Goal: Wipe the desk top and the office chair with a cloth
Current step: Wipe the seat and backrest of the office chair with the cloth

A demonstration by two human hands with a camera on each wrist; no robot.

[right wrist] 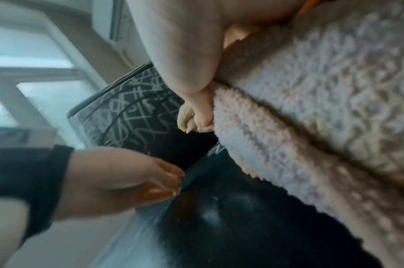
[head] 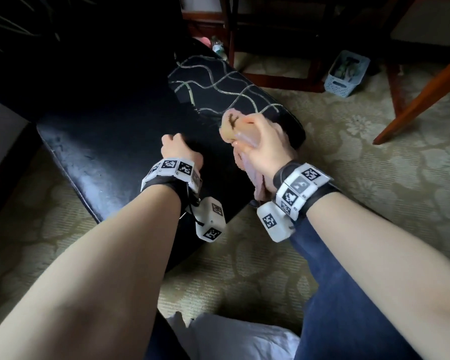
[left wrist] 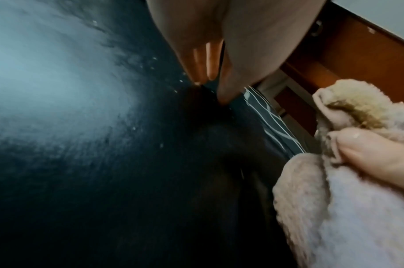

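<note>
The black office chair seat point(head: 102, 157) lies below me, dusty in the left wrist view point(left wrist: 59, 90). A dark cushion with wavy pale lines point(head: 218, 84) lies on its far part. My right hand point(head: 260, 144) grips a bunched pink fluffy cloth point(head: 230, 123) over the seat's right edge; the cloth fills the right wrist view point(right wrist: 311, 108) and shows in the left wrist view point(left wrist: 334, 208). My left hand point(head: 176, 145) is curled, its fingertips point(left wrist: 221, 98) down on the seat beside the cushion's edge. It holds nothing that I can see.
A pale patterned carpet point(head: 374, 165) surrounds the chair. A blue plastic basket point(head: 347, 74) stands on the floor at the back right. Dark wooden furniture frames point(head: 270, 48) and a slanted wooden leg point(head: 421, 100) stand behind and to the right. My legs in blue trousers point(head: 335, 294) are close below.
</note>
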